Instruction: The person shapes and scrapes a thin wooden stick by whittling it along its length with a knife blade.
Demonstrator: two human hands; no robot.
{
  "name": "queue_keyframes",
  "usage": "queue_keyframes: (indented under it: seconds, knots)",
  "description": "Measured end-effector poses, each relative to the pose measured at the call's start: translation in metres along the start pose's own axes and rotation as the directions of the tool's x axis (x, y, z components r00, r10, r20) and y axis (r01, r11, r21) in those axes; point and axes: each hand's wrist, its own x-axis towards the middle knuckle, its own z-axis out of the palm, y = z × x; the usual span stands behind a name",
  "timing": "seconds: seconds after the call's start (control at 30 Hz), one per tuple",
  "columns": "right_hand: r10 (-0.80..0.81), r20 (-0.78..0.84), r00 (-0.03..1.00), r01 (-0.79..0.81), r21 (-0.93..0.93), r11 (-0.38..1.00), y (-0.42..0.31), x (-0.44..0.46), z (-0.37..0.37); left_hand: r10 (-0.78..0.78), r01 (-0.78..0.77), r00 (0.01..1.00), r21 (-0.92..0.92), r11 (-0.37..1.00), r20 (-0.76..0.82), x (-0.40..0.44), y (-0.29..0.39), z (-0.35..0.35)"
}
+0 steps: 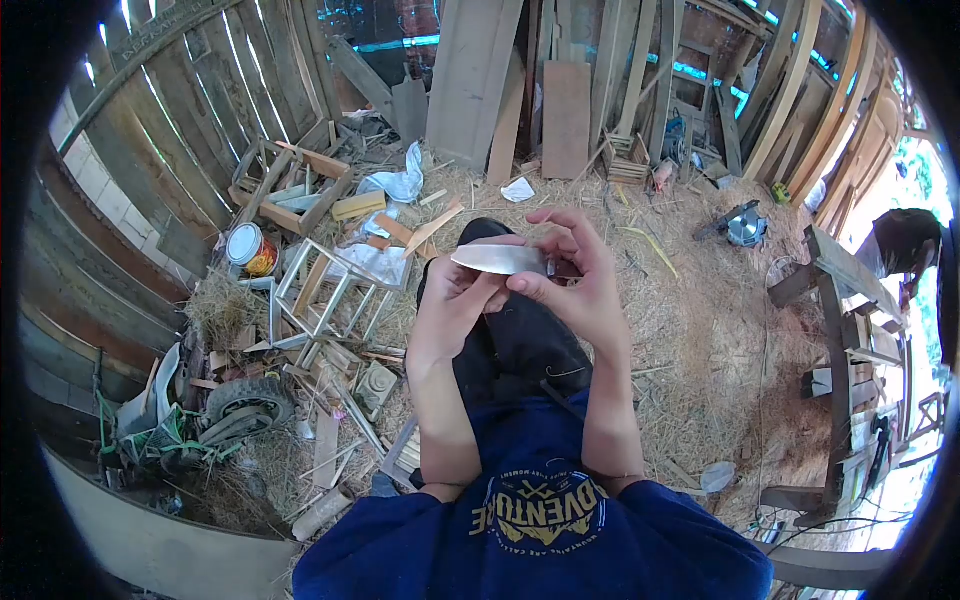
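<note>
Head view showed the left hand (458, 300) and the right hand (580, 275), which together were holding a metal blade (498, 259) above the dark trousers (525, 345).

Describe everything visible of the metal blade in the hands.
The blade is silvery and smooth, metal by its look, with a bright sheen. It tapers to a point toward the person's left; one long edge bows slightly. Its broad face shows, lying roughly crosswise above the dark-clad legs. The left hand holds it from below and behind; the right hand is at the wider end, where something dark shows between the fingers, mostly hidden. Whether that is a handle, I can't tell.
</note>
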Motion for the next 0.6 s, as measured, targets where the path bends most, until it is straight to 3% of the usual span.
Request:
queue_keyframes:
  seconds: [0.1, 0.3, 0.4, 0.5, 0.6]
  knots:
    - [-0.014, 0.018, 1.000, 0.014, -0.002, 1.000, 0.006, 0.000, 0.004, -0.004, 0.003, 0.995, -0.003, 1.000, -0.095, 0.000, -0.003, 0.007]
    - [-0.015, -0.058, 0.998, 0.014, -0.024, 1.000, 0.000, 0.000, -0.005, -0.012, 0.012, 1.000, 0.026, 1.000, -0.024, -0.002, -0.003, -0.004]
    - [0.044, -0.078, 0.996, -0.044, 0.004, 0.999, 0.002, -0.001, -0.004, -0.007, 0.009, 0.997, 0.025, 1.000, -0.077, 0.001, -0.009, 0.000]
    - [-0.017, -0.023, 1.000, 0.016, -0.017, 1.000, 0.003, 0.000, -0.005, 0.008, -0.006, 0.999, 0.049, 0.999, -0.048, -0.002, -0.002, 0.000]
    - [0.041, 0.045, 0.998, -0.036, -0.126, 0.991, -0.003, 0.000, -0.008, 0.017, -0.011, 0.999, 0.122, 0.992, -0.049, -0.003, -0.002, -0.004]
